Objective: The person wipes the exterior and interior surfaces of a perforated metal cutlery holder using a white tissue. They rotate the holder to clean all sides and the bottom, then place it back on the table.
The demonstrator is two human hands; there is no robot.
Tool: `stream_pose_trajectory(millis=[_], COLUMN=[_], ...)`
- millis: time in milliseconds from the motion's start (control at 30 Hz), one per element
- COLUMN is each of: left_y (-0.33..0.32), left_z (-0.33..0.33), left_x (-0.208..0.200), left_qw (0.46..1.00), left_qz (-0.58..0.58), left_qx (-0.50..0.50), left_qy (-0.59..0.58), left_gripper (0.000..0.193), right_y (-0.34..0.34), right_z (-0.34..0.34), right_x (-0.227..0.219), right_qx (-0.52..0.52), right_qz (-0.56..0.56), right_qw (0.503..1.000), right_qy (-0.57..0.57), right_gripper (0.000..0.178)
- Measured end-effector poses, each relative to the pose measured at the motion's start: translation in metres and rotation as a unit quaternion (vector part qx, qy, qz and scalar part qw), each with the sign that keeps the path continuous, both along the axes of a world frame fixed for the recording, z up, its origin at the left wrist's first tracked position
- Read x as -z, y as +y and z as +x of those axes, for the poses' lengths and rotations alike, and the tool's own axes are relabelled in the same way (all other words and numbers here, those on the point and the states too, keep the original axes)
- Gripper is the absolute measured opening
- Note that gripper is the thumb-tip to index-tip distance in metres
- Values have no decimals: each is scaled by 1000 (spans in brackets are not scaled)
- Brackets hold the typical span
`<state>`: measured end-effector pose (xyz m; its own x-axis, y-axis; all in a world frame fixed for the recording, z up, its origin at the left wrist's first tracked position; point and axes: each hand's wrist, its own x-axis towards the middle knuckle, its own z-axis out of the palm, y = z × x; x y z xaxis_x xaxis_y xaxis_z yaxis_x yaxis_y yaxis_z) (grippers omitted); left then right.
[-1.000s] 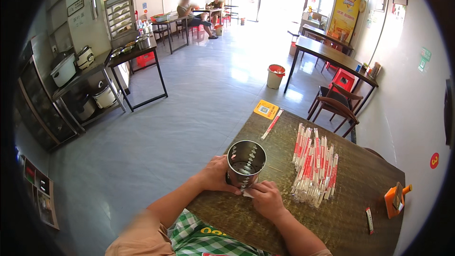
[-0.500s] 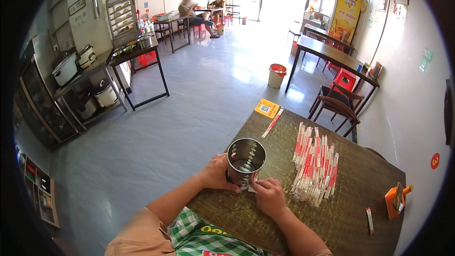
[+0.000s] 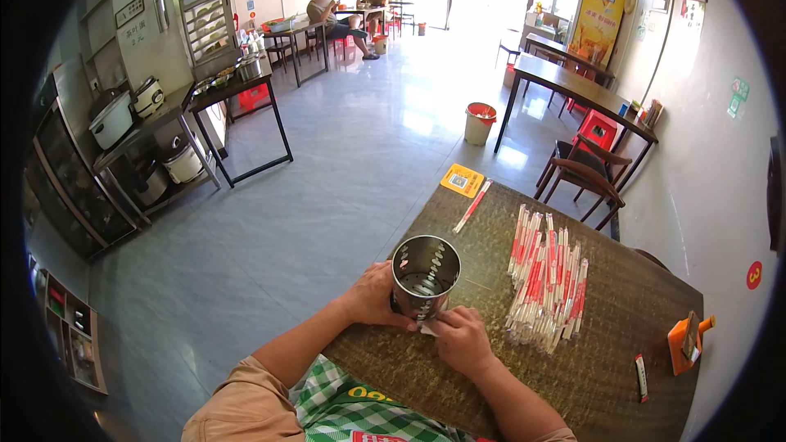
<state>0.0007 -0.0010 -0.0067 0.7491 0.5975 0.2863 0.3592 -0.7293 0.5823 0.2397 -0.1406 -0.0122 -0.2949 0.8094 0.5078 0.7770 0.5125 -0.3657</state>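
Note:
An upright metal chopstick holder (image 3: 423, 299) with perforated sides stands at the near left edge of the dark wooden table (image 3: 491, 381). Its inside shows no chopsticks. My left hand (image 3: 373, 295) is wrapped round its left side, thumb toward the front. My right hand (image 3: 463, 339) is closed, pinching a white tissue (image 3: 429, 328) against the lower right of the holder; most of the tissue is hidden by the fingers. To the right lies a loose pile of paper-wrapped chopsticks (image 3: 547, 282) with red bands. A single wrapped pair (image 3: 472, 206) lies apart, beyond the holder.
A yellow card (image 3: 463, 181) lies at the table's far corner. Near the right edge are an orange holder (image 3: 682, 348) and a small packet (image 3: 641, 378). Beyond stand a chair (image 3: 585, 170), a bin (image 3: 480, 124) and another table (image 3: 573, 94). Two people sit far back.
My right hand with the tissue has shifted slightly left and down along the holder's base. My left hand keeps its grip, and the holder stays in place.

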Motion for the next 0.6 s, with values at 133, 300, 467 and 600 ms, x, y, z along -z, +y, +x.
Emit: stream_pose_trajectory(millis=[133, 300, 467, 600], left_y=[1, -2, 2, 0], left_z=[0, 2, -2, -1], left_x=[6, -1, 7, -2], left_qw=[1000, 1000, 1000, 1000], left_qz=[12, -12, -2, -9], left_qx=[-5, -20, -7, 6], left_qy=[-23, -19, -10, -6], left_gripper=[103, 102, 113, 101], right_y=[7, -2, 9, 0], right_z=[12, -2, 15, 3], right_x=[6, -2, 5, -1], right_qx=[52, -15, 60, 8], right_qz=[4, -2, 13, -8], right_qw=[999, 1000, 998, 1000], right_qy=[17, -2, 25, 7], right_gripper=[32, 32, 31, 35])
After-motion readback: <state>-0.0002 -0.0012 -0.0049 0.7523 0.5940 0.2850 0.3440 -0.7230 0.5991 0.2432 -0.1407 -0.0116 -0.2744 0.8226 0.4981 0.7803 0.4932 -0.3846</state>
